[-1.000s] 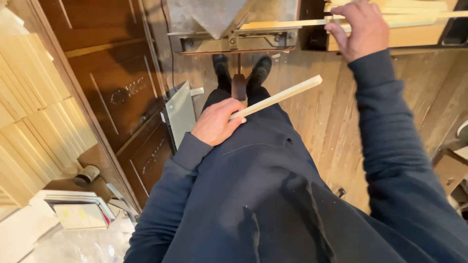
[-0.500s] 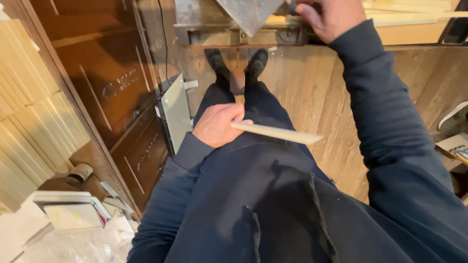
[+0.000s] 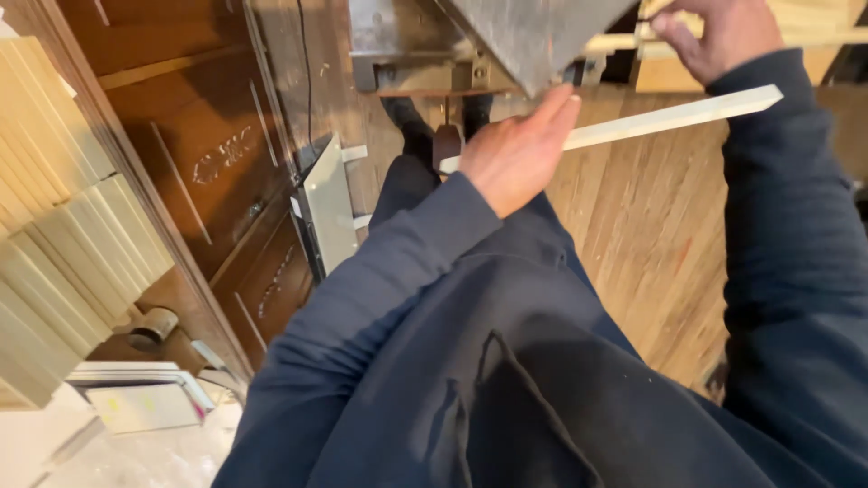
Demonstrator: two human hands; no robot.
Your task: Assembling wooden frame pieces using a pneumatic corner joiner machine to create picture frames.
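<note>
My left hand (image 3: 517, 149) grips one end of a long pale wooden strip (image 3: 674, 117), which slants up to the right in front of me. Just above that hand sits a grey metal machine (image 3: 452, 41) with an angled metal plate (image 3: 533, 32). My right hand (image 3: 719, 32) reaches to the top right and rests on another pale wooden strip (image 3: 814, 38) lying across the machine's bench. Its fingers curl over that strip. My dark blue sleeves and trousers fill the lower part of the view, and my dark shoes (image 3: 438, 113) stand below the machine.
A dark wooden cabinet (image 3: 181, 154) stands at the left with a grey metal bracket (image 3: 327, 212) leaning on it. Stacks of pale wooden strips (image 3: 63, 226) lie at the far left. A tape roll (image 3: 154, 325) and white papers (image 3: 136, 398) sit at the bottom left. Wooden floor (image 3: 642, 226) runs to the right.
My left hand has lifted the strip from my thigh up toward the machine, and its free end has swung upward. The view has tilted, so the right hand is partly cut off at the top.
</note>
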